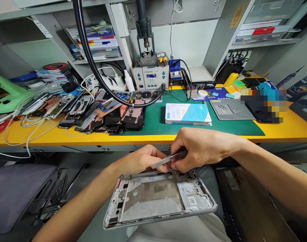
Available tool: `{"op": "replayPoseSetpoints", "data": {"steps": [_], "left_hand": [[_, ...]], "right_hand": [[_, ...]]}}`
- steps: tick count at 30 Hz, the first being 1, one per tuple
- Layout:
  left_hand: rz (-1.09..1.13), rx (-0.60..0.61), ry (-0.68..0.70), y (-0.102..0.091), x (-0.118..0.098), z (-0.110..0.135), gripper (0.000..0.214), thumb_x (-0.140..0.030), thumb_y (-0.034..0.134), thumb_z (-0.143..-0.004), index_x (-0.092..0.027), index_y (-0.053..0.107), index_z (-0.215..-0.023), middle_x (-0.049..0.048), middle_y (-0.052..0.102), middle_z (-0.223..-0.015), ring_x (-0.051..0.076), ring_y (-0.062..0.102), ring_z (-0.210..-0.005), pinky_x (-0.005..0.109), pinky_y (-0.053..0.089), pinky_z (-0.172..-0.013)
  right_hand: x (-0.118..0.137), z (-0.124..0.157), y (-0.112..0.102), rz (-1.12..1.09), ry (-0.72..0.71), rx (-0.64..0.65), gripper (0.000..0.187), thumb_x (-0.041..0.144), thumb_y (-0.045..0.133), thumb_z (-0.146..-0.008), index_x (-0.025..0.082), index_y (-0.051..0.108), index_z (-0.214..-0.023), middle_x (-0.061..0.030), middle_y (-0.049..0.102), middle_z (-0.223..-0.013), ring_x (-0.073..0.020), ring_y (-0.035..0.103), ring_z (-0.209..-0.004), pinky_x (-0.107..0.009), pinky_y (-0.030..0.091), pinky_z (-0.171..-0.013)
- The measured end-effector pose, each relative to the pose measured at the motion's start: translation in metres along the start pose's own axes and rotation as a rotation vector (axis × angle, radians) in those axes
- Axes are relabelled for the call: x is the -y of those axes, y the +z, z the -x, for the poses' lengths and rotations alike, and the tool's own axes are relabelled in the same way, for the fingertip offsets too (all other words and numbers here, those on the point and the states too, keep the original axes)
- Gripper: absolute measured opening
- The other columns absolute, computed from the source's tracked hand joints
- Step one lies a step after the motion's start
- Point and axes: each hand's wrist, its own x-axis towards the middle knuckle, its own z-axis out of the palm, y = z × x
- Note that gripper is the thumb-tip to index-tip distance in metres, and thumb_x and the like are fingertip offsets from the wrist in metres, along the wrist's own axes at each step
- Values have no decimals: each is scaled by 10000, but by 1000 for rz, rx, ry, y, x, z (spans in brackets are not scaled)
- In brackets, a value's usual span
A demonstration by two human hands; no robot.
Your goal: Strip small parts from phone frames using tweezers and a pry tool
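An opened silver tablet frame [153, 198], with its bare inner side up, lies over my lap, slightly tilted. My left hand [145, 159] is closed at the frame's far edge, with its fingertips by the middle of that edge. My right hand [194, 151] is closed around a thin, flat metal blade-like tool [168, 159], which points left across my left fingertips. The right fingertips are close to the frame's upper edge. The tool's rear end is hidden inside my right hand.
Ahead is a yellow workbench [153, 139] with a green mat [153, 121]. A pile of phone parts [110, 116], a soldering station [151, 77], a boxed stack [188, 113] and a perforated metal plate [231, 110] lie there. A black hose [86, 47] arches overhead. A grey chair [22, 195] stands left.
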Motion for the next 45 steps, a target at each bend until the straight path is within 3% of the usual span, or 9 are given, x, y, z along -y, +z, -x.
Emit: {"op": "replayPoseSetpoints", "data": {"steps": [7,13,18,22,32,38,45], "left_hand": [[64,-19,-63,4,-2,-1,194,-331,680,-665,-165,602,-600,-56,349,-518,99,195,-526,326,98,-511],[137,-44,-123,8,-3,-2,261,-300,672,-607,-120,753,-779,-48,450,-527,89,224,-506,297,128,-481],[166,-41,-117,8,-6,0,176,-253,642,-575,-136,716,-683,-37,503,-556,90,317,-509,285,157,-465],[170,-21,-113,9,-6,-2,104,-251,642,-584,-155,660,-621,-57,437,-517,81,276,-486,288,133,-455],[100,-3,-88,6,-4,-4,90,-235,623,-587,-148,637,-607,-59,403,-525,85,225,-517,316,101,-496],[75,8,-102,6,-3,-3,188,-302,679,-666,-160,579,-593,-80,320,-495,82,178,-493,328,88,-501],[76,11,-113,6,0,-4,179,-287,668,-651,-155,568,-581,-64,371,-529,81,225,-506,330,94,-511]], "right_hand": [[4,5,7,123,-69,-69,136,264,678,-749,182,673,-640,98,365,-500,-60,243,-455,-204,187,-364],[1,7,13,231,-119,-109,130,243,660,-741,194,774,-777,79,527,-543,-64,332,-471,-208,242,-414],[-4,4,8,74,-115,-63,142,236,670,-775,170,788,-818,86,527,-550,-47,330,-462,-172,248,-394],[-8,2,6,-18,-111,-20,157,263,662,-799,159,779,-788,83,514,-552,-45,346,-469,-146,262,-387],[-9,-3,10,32,-70,-10,151,284,691,-758,185,795,-806,95,476,-537,-56,311,-465,-180,236,-377],[-7,-10,6,28,-40,64,190,330,701,-752,180,798,-818,83,507,-562,-71,338,-503,-206,242,-406],[-4,-17,-2,6,-22,179,243,388,716,-758,155,778,-783,75,499,-582,-75,368,-530,-222,251,-441]]}}
